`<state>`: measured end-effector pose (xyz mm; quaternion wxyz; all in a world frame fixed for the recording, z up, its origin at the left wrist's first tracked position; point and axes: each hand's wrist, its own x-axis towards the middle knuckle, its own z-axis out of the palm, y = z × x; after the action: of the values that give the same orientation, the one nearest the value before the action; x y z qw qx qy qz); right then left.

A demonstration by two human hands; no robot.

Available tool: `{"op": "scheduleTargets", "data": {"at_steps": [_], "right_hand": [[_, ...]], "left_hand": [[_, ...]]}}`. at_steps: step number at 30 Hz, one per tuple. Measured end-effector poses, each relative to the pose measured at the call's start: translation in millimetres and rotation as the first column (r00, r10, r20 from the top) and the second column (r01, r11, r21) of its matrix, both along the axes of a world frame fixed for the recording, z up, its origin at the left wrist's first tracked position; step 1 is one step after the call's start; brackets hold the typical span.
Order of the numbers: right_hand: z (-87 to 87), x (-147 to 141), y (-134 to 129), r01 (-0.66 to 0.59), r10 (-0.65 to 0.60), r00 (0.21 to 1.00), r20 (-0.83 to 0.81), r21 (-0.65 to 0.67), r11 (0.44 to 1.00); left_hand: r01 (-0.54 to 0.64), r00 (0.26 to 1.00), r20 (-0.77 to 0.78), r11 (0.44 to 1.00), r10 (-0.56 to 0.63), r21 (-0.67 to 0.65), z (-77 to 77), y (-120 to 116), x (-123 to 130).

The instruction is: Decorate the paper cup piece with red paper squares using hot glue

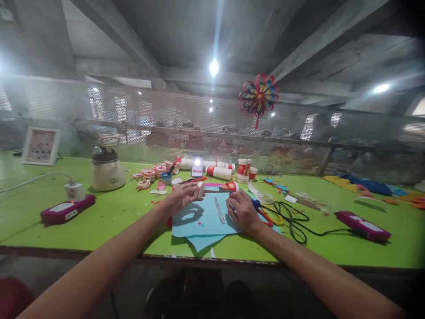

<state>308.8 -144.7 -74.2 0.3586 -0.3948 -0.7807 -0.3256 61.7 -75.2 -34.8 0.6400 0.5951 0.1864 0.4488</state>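
My left hand (182,198) is closed around a small paper cup (200,190), its pale round end facing right, above light blue paper sheets (195,227). Over the right part of the sheets, my right hand (244,210) has its fingers bent down; a small dark bit shows at the fingertips, too small to name. A clear pen (219,210) lies on the paper between my hands. Scissors with red handles (265,217) lie just right of my right hand, partly hidden by it. Another red and white cup (231,186) lies at the paper's far edge.
Behind the paper stand a lit phone (197,167), stacked cups (244,169) and a blue jar (166,178). A black cable (292,217) runs to a purple power strip (363,226). At left are another power strip (68,209) and a kettle-like jug (108,170).
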Motion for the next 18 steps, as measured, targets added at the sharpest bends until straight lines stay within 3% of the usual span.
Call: {"op": "scheduleTargets", "data": {"at_steps": [6, 12, 15, 18], "right_hand": [[3.3, 16.8, 3.1, 0.07, -0.065, 0.991, -0.119, 0.043, 0.997], [23.7, 82.5, 11.1, 0.338, -0.232, 0.86, -0.455, 0.166, 0.926], [25.0, 103.2, 14.7, 0.412, -0.284, 0.801, -0.527, 0.141, 0.9], [18.2, 106.3, 18.5, 0.436, -0.331, 0.77, -0.545, 0.072, 0.897]], "left_hand": [[0.01, 1.0, 0.024, 0.996, -0.008, -0.088, 4.3, 0.2, -1.1], [-0.025, 0.999, 0.031, 0.989, 0.03, -0.145, 7.0, 8.2, -7.4], [-0.047, 0.998, 0.024, 0.986, 0.051, -0.159, 5.7, 11.3, -8.8], [-0.062, 0.998, 0.018, 0.983, 0.066, -0.172, 6.0, 13.4, -10.5]]}}
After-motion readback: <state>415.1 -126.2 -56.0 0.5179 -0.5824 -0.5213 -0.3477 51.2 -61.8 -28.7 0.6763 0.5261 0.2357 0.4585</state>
